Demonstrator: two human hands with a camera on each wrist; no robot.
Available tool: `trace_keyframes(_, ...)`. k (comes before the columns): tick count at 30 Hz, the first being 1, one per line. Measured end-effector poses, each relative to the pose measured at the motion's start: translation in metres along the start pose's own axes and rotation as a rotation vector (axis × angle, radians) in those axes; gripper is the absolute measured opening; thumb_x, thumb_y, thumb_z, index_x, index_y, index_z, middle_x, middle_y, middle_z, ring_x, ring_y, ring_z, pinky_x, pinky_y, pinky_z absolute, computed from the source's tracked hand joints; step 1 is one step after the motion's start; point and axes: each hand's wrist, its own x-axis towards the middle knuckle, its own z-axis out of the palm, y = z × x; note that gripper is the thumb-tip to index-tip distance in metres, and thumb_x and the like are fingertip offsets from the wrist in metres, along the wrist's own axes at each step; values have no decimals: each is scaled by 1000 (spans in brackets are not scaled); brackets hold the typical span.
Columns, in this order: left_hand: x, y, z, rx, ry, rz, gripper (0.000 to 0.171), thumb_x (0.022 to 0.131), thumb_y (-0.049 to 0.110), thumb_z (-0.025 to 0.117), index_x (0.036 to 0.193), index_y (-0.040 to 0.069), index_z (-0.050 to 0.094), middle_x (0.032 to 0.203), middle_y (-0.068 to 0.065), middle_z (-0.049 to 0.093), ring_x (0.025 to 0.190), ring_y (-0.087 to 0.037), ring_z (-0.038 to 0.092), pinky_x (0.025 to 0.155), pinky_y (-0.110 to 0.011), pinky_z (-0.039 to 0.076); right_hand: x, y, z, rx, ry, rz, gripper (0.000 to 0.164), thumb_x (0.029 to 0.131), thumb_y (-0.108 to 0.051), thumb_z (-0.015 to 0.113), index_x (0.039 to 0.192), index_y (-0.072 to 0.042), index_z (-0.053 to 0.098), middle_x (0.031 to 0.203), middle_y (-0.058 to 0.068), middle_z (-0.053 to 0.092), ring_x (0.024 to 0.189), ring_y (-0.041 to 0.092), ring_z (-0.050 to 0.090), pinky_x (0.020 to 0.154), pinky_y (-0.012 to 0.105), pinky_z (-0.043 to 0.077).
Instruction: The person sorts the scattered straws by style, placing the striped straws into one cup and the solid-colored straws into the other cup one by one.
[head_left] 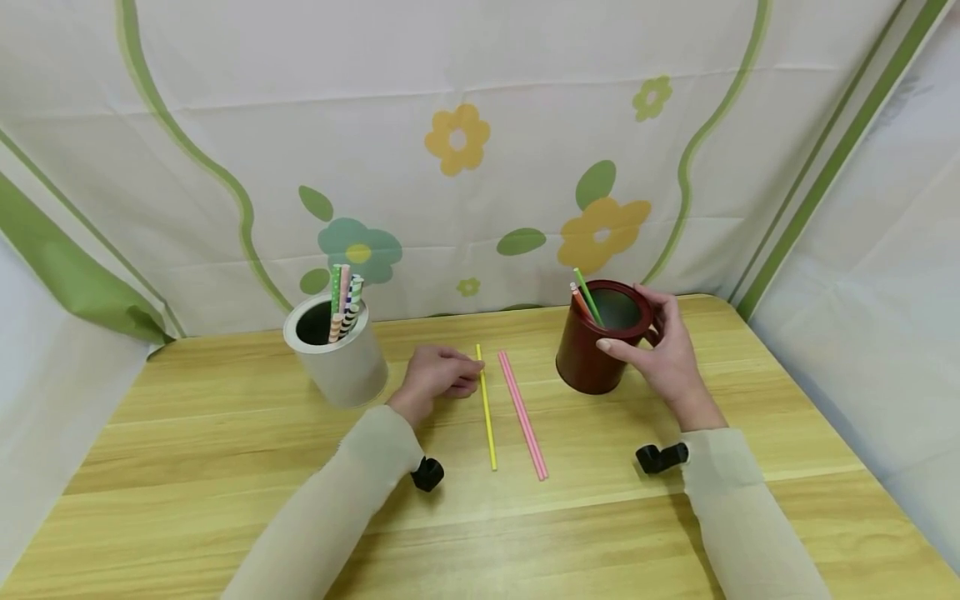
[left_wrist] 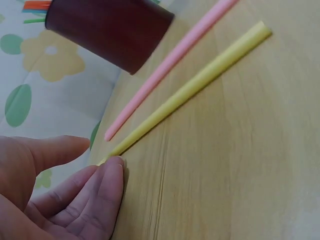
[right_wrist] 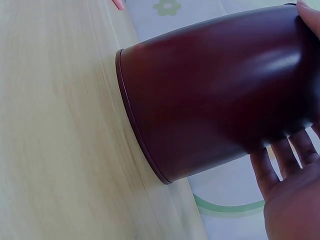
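On the wooden table a yellow straw point(head_left: 487, 412) lies beside a pair of pink straws point(head_left: 522, 412). My left hand point(head_left: 442, 374) is at the far end of the yellow straw. In the left wrist view its fingertips point(left_wrist: 114, 167) touch or nearly touch that straw, while the thumb stands apart from them. At the right, a dark red can point(head_left: 588, 358) holds a green straw point(head_left: 588, 296) and a few others, one orange. My right hand point(head_left: 667, 354) grips this can near its rim, thumb on the front and fingers round the far side.
A white can point(head_left: 345, 367) with several patterned straws point(head_left: 345, 304) stands at the back left. Behind the table point(head_left: 585, 533) hangs a flowered curtain point(head_left: 450, 233), reaching down to its back edge. Each wrist carries a small black camera mount point(head_left: 427, 474).
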Motion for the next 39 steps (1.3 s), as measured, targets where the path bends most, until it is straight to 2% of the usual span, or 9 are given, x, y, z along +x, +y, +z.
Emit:
trace_keyframes(5, 2, 3, 7, 69, 58, 21, 17, 91, 12, 86, 96, 0, 75, 80, -9, 75, 63, -14, 70, 61, -25, 66, 0, 0, 1, 7, -2, -2, 88, 87, -8, 88, 160, -18, 40, 160, 6, 52, 133, 5, 52, 105, 13, 45)
trace_keyframes(13, 8, 6, 15, 177, 138, 11, 23, 89, 15, 90, 82, 3, 71, 68, -7, 71, 51, -14, 67, 52, -24, 62, 0, -2, 2, 5, -4, -1, 88, 88, -9, 88, 161, -18, 40, 161, 7, 51, 134, 5, 51, 106, 12, 45)
trace_keyframes(21, 5, 8, 16, 237, 143, 37, 22, 91, 15, 88, 79, 0, 75, 63, -7, 70, 50, -14, 65, 50, -23, 59, 0, -5, 2, -3, -6, 6, 88, 88, -10, 89, 160, -18, 40, 160, 7, 52, 134, 4, 51, 108, 11, 45)
trace_keyframes(28, 5, 8, 18, 355, 141, 63, 24, 92, 15, 86, 75, 2, 76, 61, -7, 71, 51, -15, 64, 57, -24, 58, 0, -7, 2, 35, 2, 1, 87, 86, -5, 90, 158, -14, 42, 159, 8, 51, 134, 3, 54, 110, 5, 45)
trace_keyframes(39, 12, 9, 20, 369, 106, 26, 17, 94, 6, 83, 80, -1, 76, 67, -10, 74, 50, -13, 68, 55, -25, 64, -1, -6, 1, 51, 6, 4, 86, 86, -3, 89, 158, -12, 42, 157, 5, 52, 132, 3, 55, 107, 5, 48)
